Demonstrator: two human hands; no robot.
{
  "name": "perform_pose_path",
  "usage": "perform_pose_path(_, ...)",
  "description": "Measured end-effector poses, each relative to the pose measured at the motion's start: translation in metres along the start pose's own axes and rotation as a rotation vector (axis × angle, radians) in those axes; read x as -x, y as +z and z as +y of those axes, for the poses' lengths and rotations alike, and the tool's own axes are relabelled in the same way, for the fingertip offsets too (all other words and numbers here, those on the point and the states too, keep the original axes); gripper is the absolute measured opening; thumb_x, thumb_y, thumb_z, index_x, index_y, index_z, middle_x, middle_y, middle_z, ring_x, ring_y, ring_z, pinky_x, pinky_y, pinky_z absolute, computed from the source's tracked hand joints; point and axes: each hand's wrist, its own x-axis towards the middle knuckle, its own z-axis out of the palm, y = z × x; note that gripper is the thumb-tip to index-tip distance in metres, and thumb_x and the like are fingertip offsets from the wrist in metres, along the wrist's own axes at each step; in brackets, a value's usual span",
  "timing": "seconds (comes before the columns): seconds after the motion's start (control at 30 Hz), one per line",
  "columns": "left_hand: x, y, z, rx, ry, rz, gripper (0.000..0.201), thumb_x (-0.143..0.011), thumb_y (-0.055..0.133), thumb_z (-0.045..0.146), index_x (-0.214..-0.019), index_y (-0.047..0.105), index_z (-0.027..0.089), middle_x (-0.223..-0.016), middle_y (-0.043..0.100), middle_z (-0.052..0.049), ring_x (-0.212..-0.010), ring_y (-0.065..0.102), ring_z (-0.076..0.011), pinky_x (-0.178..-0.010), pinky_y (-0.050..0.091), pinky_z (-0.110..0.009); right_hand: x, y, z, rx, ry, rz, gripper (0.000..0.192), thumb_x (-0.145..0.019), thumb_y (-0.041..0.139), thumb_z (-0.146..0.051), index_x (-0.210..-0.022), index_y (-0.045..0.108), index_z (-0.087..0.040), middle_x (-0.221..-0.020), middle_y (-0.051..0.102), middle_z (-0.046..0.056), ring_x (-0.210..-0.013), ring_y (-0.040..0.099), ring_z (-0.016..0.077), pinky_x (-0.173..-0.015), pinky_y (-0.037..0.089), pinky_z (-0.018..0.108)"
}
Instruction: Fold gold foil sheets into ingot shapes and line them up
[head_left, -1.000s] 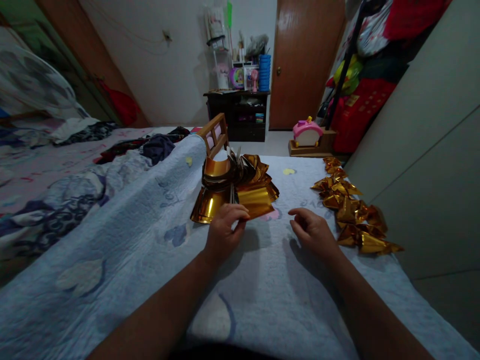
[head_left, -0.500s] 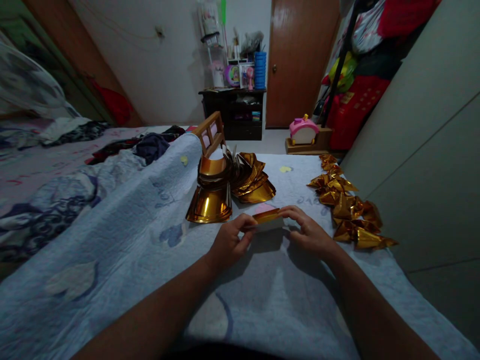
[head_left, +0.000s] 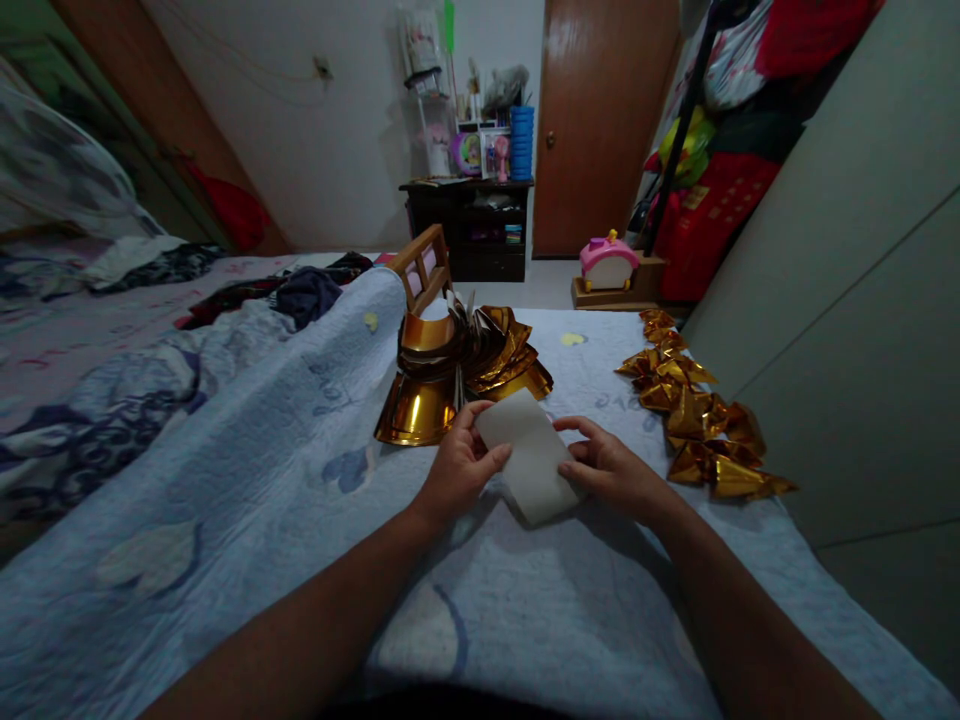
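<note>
A sheet of paper (head_left: 531,455), white side up, is held between both hands just above the pale blue quilt (head_left: 300,500). My left hand (head_left: 459,468) pinches its left edge and my right hand (head_left: 609,470) grips its right edge. Right behind the sheet sits a curled stack of gold foil sheets (head_left: 457,375). To the right of my right hand, a row of folded gold foil pieces (head_left: 697,410) lies along the quilt's edge.
A grey cabinet wall (head_left: 862,330) rises at the right. A small wooden frame (head_left: 424,265) stands behind the stack. Rumpled clothes (head_left: 300,290) and bedding lie left. A dark shelf unit (head_left: 472,225), a door (head_left: 600,120) and a pink toy (head_left: 607,262) are beyond.
My left hand drew one gold sheet off the stack; my right hand joined it. The sheet was brought toward me and turned over, so its white side now faces up.
</note>
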Motion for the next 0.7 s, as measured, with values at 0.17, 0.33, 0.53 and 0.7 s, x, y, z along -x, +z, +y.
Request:
perform_pose_path(0.17,0.000,-0.001,-0.006,-0.250,0.076,-0.029,0.059,-0.081,0.066,0.024,-0.134,0.042,0.022,-0.108,0.066,-0.007,-0.090,0.066,-0.0189,-0.076,0.053,-0.028,0.001,-0.001,-0.001,0.007,0.033,-0.034,0.036,-0.080,0.059,-0.032,-0.115,0.057,-0.022,-0.065,0.050,-0.007,-0.051,0.046,0.0109,-0.047,0.037,0.020)
perform_pose_path(0.33,0.000,-0.002,-0.011,-0.501,0.117,-0.068,0.064,-0.081,0.063,0.017,-0.141,0.042,0.022,-0.100,0.067,-0.004,-0.078,0.064,-0.0175,-0.072,0.051,-0.029,0.006,-0.005,-0.005,0.076,0.006,-0.141,0.035,-0.073,0.049,-0.016,-0.099,0.071,-0.019,-0.073,0.063,-0.001,-0.061,0.055,0.0126,-0.057,0.044,0.022)
perform_pose_path(0.53,-0.001,-0.002,-0.009,-0.735,0.230,-0.149,0.033,-0.080,0.063,0.011,-0.112,0.065,0.019,-0.109,0.068,-0.008,-0.101,0.064,-0.0235,-0.091,0.049,-0.036,0.004,-0.002,0.002,0.131,-0.071,-0.156,0.034,-0.079,0.050,-0.014,-0.106,0.069,-0.021,-0.088,0.069,0.001,-0.074,0.061,0.0141,-0.067,0.048,0.024)
perform_pose_path(0.7,0.000,-0.001,-0.012,-0.851,0.250,-0.214,0.031,-0.082,0.060,0.009,-0.111,0.070,0.018,-0.100,0.067,-0.008,-0.086,0.065,-0.0209,-0.080,0.052,-0.033,0.002,-0.001,0.005,0.388,-0.222,-0.037,0.019,-0.079,0.064,-0.014,-0.093,0.073,-0.022,-0.088,0.059,0.001,-0.079,0.057,0.0156,-0.075,0.050,0.028)
